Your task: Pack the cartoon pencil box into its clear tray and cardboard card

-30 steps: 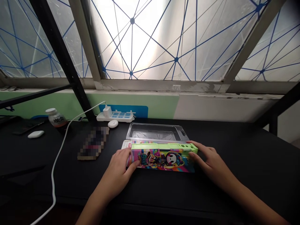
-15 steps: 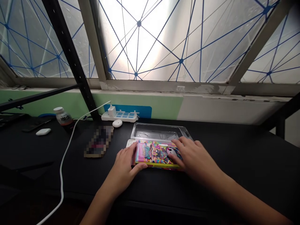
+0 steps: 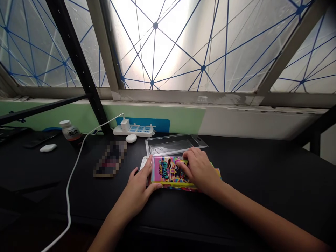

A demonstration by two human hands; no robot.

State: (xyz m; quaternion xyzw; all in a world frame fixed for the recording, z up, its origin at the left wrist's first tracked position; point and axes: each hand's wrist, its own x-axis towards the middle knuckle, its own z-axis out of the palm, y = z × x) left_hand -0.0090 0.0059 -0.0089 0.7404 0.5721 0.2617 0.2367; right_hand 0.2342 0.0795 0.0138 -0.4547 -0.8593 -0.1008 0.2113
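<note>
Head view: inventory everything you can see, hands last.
printed box: one, pink, yellow and green, front centre
clear plastic tray: one, transparent, behind the printed box
bottle: one, brown with white cap, far left
power strip: one, white, against the wall
oval object: two, white, near the power strip and far left
cable: one, white, left side
blurred object: one, colour unclear, left of centre
desk: one, black, below everything
window: one, frosted with blue lines, top
left hand: one, at the box's left end
right hand: one, on the box's top
</note>
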